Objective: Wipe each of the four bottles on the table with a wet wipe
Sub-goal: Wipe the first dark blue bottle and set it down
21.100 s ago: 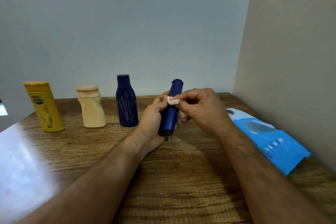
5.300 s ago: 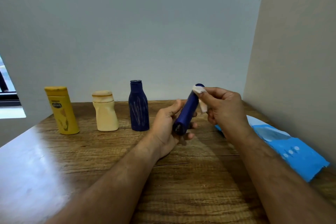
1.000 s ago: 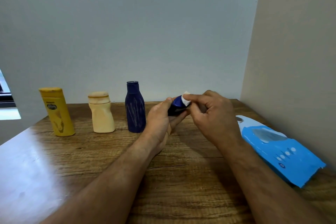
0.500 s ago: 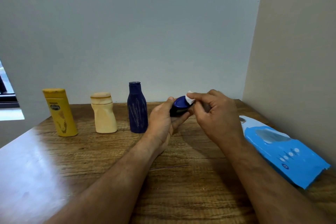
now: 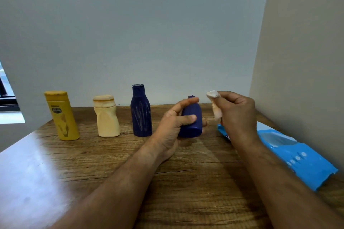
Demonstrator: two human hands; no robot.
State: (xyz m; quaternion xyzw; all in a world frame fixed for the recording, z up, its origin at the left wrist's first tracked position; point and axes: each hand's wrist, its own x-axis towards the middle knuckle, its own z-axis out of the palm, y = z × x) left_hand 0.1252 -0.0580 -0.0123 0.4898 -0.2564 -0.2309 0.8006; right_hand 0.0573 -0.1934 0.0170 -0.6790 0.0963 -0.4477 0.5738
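1. Gripping blue bottle (image 5: 192,121) upright near table's (image 5: 111,163) back edge: left hand (image 5: 173,126), fingers curled round it.
2. Right hand (image 5: 236,113) pinches wet wipe (image 5: 215,104) just beside bottle.

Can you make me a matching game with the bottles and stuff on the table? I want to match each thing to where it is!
Things:
1. yellow bottle
2. cream bottle
3. wet wipe
4. blue wipes pack

Places:
A. pinched in the right hand
B. lying on the table by the right wall
C. standing furthest left in the row
D. standing between the yellow bottle and the tall dark blue bottle

Pairs: 1-C, 2-D, 3-A, 4-B
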